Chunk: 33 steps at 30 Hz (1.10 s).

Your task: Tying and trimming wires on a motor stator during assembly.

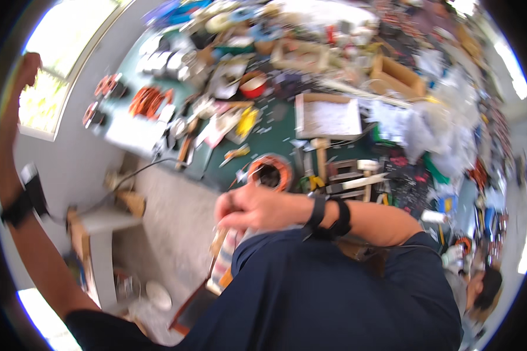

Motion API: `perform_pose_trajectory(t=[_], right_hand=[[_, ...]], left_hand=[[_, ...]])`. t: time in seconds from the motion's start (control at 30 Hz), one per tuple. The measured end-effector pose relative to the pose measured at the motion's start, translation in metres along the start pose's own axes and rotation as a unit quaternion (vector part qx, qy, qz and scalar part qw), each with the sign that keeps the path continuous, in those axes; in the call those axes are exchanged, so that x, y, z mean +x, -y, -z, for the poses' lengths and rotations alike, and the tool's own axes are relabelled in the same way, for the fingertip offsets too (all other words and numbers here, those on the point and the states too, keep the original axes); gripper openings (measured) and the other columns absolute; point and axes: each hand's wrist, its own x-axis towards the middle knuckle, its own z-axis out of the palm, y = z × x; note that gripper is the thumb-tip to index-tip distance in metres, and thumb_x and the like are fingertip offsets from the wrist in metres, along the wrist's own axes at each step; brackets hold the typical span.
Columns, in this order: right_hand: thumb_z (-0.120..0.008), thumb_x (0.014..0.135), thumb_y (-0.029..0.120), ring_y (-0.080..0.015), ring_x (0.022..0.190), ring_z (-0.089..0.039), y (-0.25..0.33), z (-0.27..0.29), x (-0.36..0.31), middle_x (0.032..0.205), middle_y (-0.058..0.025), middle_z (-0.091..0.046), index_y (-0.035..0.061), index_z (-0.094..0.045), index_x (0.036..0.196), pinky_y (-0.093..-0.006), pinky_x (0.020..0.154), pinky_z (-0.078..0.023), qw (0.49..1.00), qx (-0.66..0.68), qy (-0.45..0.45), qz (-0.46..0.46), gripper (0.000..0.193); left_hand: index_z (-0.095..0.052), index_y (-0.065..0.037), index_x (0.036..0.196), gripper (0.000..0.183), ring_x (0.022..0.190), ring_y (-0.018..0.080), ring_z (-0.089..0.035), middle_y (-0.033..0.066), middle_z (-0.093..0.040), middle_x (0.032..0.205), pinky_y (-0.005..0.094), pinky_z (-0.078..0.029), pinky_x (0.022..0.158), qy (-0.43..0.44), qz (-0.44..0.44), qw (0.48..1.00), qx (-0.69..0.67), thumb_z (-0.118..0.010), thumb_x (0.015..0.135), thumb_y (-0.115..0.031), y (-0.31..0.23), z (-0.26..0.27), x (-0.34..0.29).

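My left arm stretches far out to the left, and my left hand point(29, 69) is raised in front of the window with its fingers curled closed. Whatever it may hold is too small or blurred to make out. My right hand point(249, 207) is in front of my chest, thumb and fingers pinched together; nothing can be named between them. Just beyond it, at the near edge of the green-topped table point(216, 167), sits a ring-shaped motor stator with copper windings point(270, 169). Both wrists wear black straps.
Cutters with yellow handles point(316, 181), a hammer point(320, 155) and other tools lie beside the stator. A shallow box point(328, 117), a red bowl point(253, 86) and copper coils point(149, 102) are farther back. A low stand point(99, 234) is at left. Another person point(480, 286) is at right.
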Motion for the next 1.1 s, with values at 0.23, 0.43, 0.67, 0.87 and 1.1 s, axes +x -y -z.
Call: perform_pose_trajectory(t=[0.23, 0.43, 0.67, 0.87, 1.1], right_hand=[[-0.067, 0.100, 0.026, -0.0032, 0.045, -0.047, 0.073, -0.005, -0.089, 0.065, 0.0000, -0.064, 0.0048, -0.059, 0.098, -0.0213, 0.043, -0.036, 0.983, 0.152, -0.071, 0.079, 0.023], [-0.061, 0.104, 0.026, -0.0039, 0.047, -0.049, 0.033, -0.002, -0.205, 0.065, 0.0006, -0.061, 0.0058, -0.062, 0.100, -0.0218, 0.044, -0.034, 0.939, 0.152, -0.306, -0.033, 0.021], [-0.062, 0.102, 0.020, -0.0042, 0.052, -0.051, -0.010, -0.068, -0.329, 0.065, 0.0024, -0.057, 0.0031, -0.066, 0.105, -0.0209, 0.048, -0.036, 0.794, 0.223, -0.563, -0.055, 0.018], [-0.070, 0.097, 0.015, -0.0036, 0.065, -0.058, -0.016, -0.109, -0.353, 0.076, 0.0028, -0.064, 0.0020, -0.066, 0.114, -0.0197, 0.058, -0.042, 0.708, 0.270, -0.652, -0.040, 0.021], [-0.070, 0.097, 0.013, -0.0059, 0.072, -0.060, 0.008, -0.073, -0.338, 0.084, 0.0002, -0.067, 0.0009, -0.065, 0.118, -0.0212, 0.063, -0.044, 0.735, 0.277, -0.619, -0.011, 0.024]], left_hand=[[-0.066, -0.001, 0.095, 0.008, 0.079, 0.0065, -0.057, 0.0003, -0.063, 0.088, 0.0230, -0.047, 0.068, 0.246, -0.058, 0.941, -0.224, -0.067, 0.088, -0.001, -0.071, -0.293, -0.065], [-0.067, 0.001, 0.093, 0.009, 0.071, 0.0050, -0.056, -0.0011, -0.064, 0.078, 0.0232, -0.046, 0.063, 0.385, -0.037, 0.864, -0.323, -0.069, 0.088, -0.007, -0.151, -0.462, -0.053], [-0.067, 0.000, 0.085, 0.010, 0.061, 0.0063, -0.056, -0.0013, -0.062, 0.067, 0.0262, -0.044, 0.056, 0.378, -0.148, 0.852, -0.332, -0.068, 0.087, -0.010, -0.300, -0.589, 0.021], [-0.070, -0.005, 0.087, 0.020, 0.069, 0.0281, -0.070, 0.0147, -0.070, 0.074, 0.0409, -0.053, 0.065, 0.195, -0.281, 0.916, -0.208, -0.066, 0.088, -0.024, -0.423, -0.650, 0.115], [-0.074, -0.011, 0.099, 0.021, 0.096, 0.0368, -0.071, 0.0135, -0.076, 0.097, 0.0499, -0.053, 0.086, 0.152, -0.250, 0.956, -0.030, -0.068, 0.089, -0.028, -0.486, -0.708, 0.172]])
